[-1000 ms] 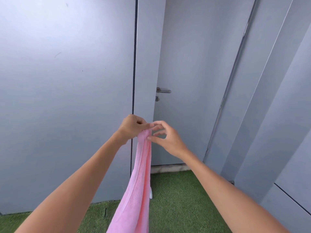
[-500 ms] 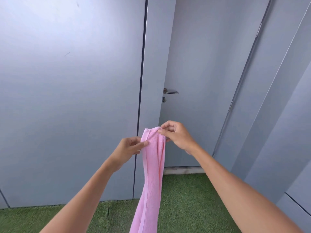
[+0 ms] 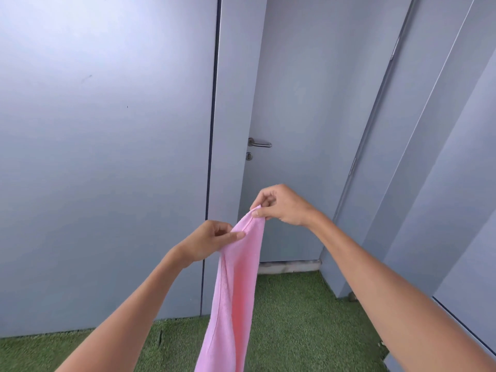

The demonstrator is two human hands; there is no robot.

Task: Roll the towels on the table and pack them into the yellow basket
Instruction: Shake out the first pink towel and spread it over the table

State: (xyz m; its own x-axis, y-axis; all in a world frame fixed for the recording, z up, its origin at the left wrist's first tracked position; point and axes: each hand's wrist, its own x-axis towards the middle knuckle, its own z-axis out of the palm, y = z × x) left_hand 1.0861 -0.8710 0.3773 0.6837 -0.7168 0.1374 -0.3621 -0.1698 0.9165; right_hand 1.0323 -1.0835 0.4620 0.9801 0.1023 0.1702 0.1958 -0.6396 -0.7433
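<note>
Both hands pinch the pink towel top, left hand lower, right hand higher; it hangs before a grey door over green turf

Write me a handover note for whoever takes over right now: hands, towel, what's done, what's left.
Left hand: pinches the pink towel at its top edge.
Right hand: pinches the top corner, higher up.
Towel: held up in the air, hanging long and bunched, lower end out of frame.
Table and basket: not in view.
Done: towel picked up. No roll shows.
Left: probably spread it, roll it, pack it in the basket; other towels can't be judged.
</note>
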